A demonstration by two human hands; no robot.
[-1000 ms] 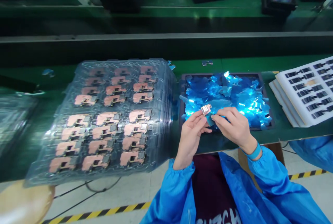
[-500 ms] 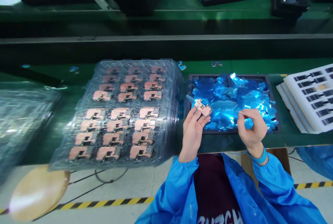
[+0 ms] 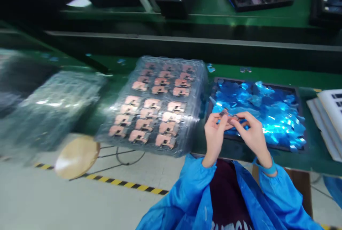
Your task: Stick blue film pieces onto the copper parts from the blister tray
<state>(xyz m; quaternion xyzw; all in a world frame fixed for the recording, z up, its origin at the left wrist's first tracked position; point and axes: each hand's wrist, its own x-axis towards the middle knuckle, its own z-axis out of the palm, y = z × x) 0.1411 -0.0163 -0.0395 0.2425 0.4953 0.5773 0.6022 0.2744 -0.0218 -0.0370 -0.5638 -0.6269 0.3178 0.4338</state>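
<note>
Left hand (image 3: pixel 214 141) and right hand (image 3: pixel 252 137) pinch one small copper-clad board (image 3: pixel 228 117)
Fingers of both hands are closed on it, working it together (they hide much of the board), just above a black tray (image 3: pixel 255 83) of torn blue film (image 3: pixel 269 116); stacked clear trays (image 3: pixel 197 94) of similar boards sit just left.

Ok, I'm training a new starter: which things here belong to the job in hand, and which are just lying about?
Job: left hand, right hand, small copper board, blue film scraps, stacked clear trays of copper boards.
Just nearby: white sheets of black strips, round stool.
</note>
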